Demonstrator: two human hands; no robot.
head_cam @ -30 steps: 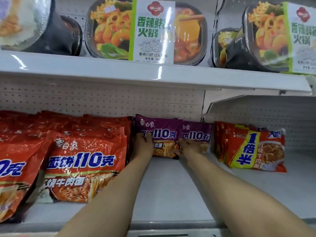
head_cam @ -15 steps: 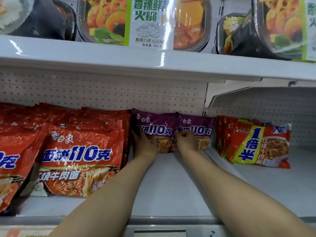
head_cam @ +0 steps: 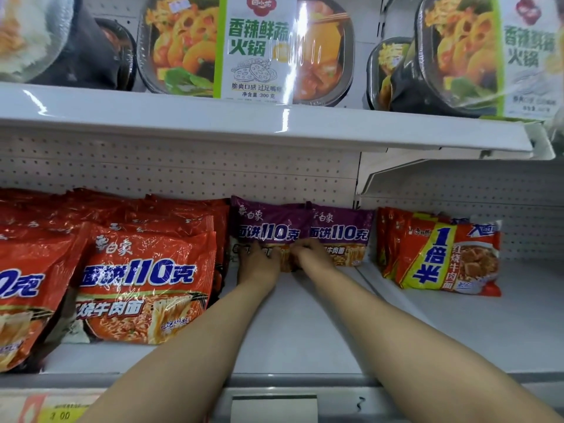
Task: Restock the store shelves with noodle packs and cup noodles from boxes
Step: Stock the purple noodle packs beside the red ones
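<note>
Both arms reach deep into the lower shelf point(head_cam: 305, 325), to the two purple packs point(head_cam: 271, 221) standing against the pegboard back. The left hand point(head_cam: 258, 264) lies on the lower front of the left pack. Its fingers point up the wrapper, but I cannot tell whether they press flat or pinch. The right hand point(head_cam: 311, 254) sits at the seam where the packs overlap, fingers curled onto the wrapper's edge, pinching it.

To my eye this is straightening and seating. The packs lean upright with nothing in front to prop them, so letting go carelessly could let them slump forward onto the bare shelf. The film looks slick, so a pinch may slide off. The red packs point(head_cam: 146, 285) touch the left pack's side. A sideways nudge from the left wrist could tip that crowded row. The orange packs point(head_cam: 442, 257) stand apart, across the shelf joint, so a shove rightward could catch the purple pack on that seam.
</note>
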